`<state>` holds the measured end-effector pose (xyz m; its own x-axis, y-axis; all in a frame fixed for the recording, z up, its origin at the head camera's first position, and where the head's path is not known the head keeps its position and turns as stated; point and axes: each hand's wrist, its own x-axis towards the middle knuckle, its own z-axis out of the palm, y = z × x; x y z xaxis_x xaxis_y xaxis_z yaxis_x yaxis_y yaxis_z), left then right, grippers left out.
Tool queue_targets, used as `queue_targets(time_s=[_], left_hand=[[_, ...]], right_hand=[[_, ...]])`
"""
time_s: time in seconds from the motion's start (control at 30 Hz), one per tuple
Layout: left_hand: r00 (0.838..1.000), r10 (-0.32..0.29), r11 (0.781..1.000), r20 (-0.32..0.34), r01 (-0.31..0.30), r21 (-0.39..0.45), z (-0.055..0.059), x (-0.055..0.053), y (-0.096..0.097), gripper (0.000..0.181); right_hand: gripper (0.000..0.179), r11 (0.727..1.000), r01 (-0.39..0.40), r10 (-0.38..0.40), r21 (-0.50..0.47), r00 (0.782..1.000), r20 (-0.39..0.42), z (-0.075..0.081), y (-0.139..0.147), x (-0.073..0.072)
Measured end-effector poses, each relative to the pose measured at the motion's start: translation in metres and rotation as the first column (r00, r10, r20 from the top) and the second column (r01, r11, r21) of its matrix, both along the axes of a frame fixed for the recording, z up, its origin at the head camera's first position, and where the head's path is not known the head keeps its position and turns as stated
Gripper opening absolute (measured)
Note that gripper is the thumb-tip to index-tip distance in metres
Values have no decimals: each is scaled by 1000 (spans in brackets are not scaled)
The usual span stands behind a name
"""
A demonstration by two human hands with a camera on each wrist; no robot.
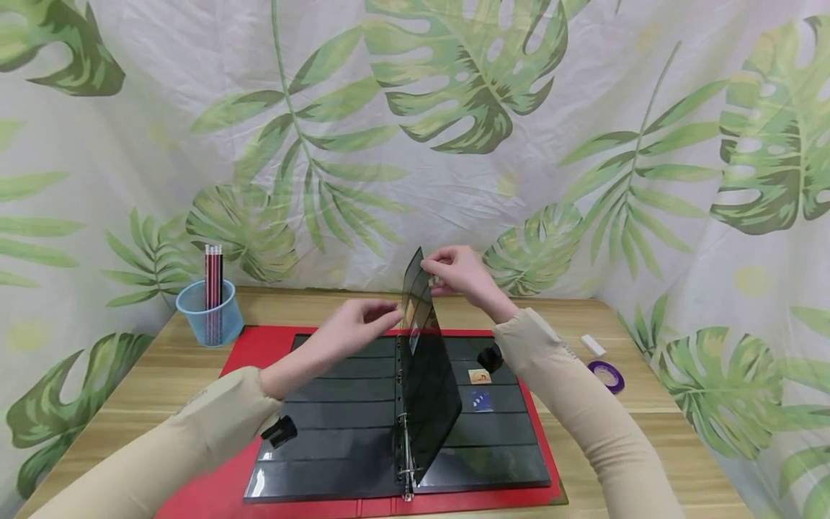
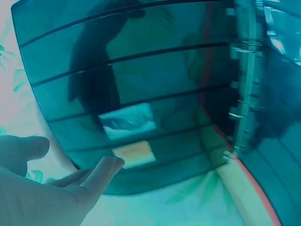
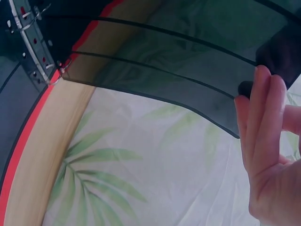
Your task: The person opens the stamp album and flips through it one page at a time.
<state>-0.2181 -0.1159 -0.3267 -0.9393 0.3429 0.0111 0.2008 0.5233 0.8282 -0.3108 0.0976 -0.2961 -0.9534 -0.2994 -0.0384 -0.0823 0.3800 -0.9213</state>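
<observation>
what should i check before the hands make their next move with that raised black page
1. Right hand holding the raised black page by its edge: ok.
2. Page lying flat: not ok, it stands up from the binder.
3. Left hand clear of the orange-and-white card on that page: cannot tell, a fingertip is very near.
4. Metal rings fully closed: cannot tell, too small.
5. Blue cup upright: ok.
6. Purple tape roll off the red binder: ok.

Before you: binder (image 1: 340, 414) on worktop (image 1: 655, 425) | raised page (image 1: 433, 389) mid-binder | left, behind: pencils (image 1: 213, 277) in cup (image 1: 229, 328) | right: block (image 1: 593, 345) behind tape roll (image 1: 619, 383)
</observation>
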Motion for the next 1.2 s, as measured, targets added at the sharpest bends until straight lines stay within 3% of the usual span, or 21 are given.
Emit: queue_targets(time_s=[0.1,0.27,0.47,0.7,0.8,0.93,1.07,1.2], left_hand=[[999,2,1000,40,-3,25,12,-4,10,57],[999,-10,999,38,9,41,22,-7,20,56],[996,-8,996,91,0,88,25,-8,20,61],[984,-12,974,178,-29,224,26,-7,14,55],[983,-1,966,183,-47,253,25,-6,9,50],[986,44,970,161,-80,227,22,-5,-1,45],[986,86,978,145,-111,175,17,0,-15,45],[980,98,977,175,-128,170,12,6,-32,49]], right_hand=[[26,1000,-3,3,3,1000,-11,0,-5,0],[26,999,4,-2,51,999,-50,2,-13,3],[28,998,-27,30,53,998,-59,1,-18,7],[31,996,-83,86,39,993,-85,-9,-15,8],[29,996,-82,86,42,991,-105,-15,-8,8],[29,993,-68,81,95,987,-142,-28,4,8],[31,979,-55,96,194,973,-210,-44,19,9],[33,956,-51,133,288,953,-271,-63,39,12]])
